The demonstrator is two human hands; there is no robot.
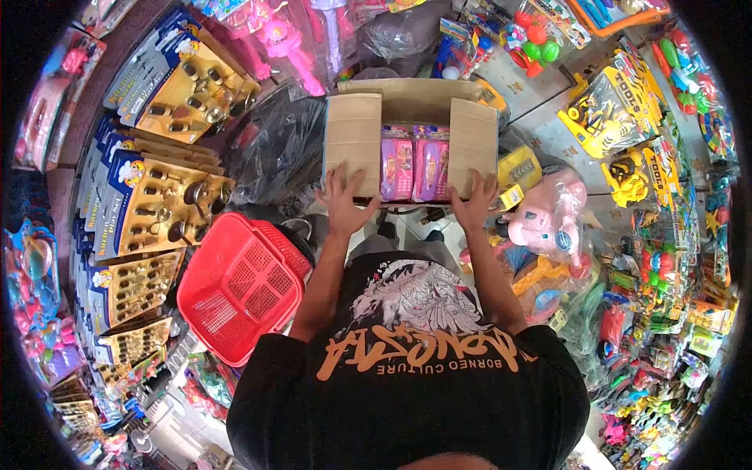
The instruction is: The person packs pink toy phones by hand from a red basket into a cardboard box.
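Observation:
A brown cardboard box point(354, 129) stands in front of me with its side flaps folded part way inward. Through the gap between the flaps show two pink toy packs point(398, 168) in clear wrapping, side by side. My left hand point(346, 200) lies with fingers spread on the near end of the left flap. On the right flap's near corner rests my right hand point(473, 202), its fingers also stretched out. Neither hand holds anything that I can see. What lies under the flaps is hidden.
Red plastic baskets point(243, 286) stand at my left, beside hanging kitchen play sets point(160, 200). To the right of the box are a wrapped pink toy point(552, 215) and yellow tool sets point(611, 113). Dark plastic bags point(274, 145) lie left of the box.

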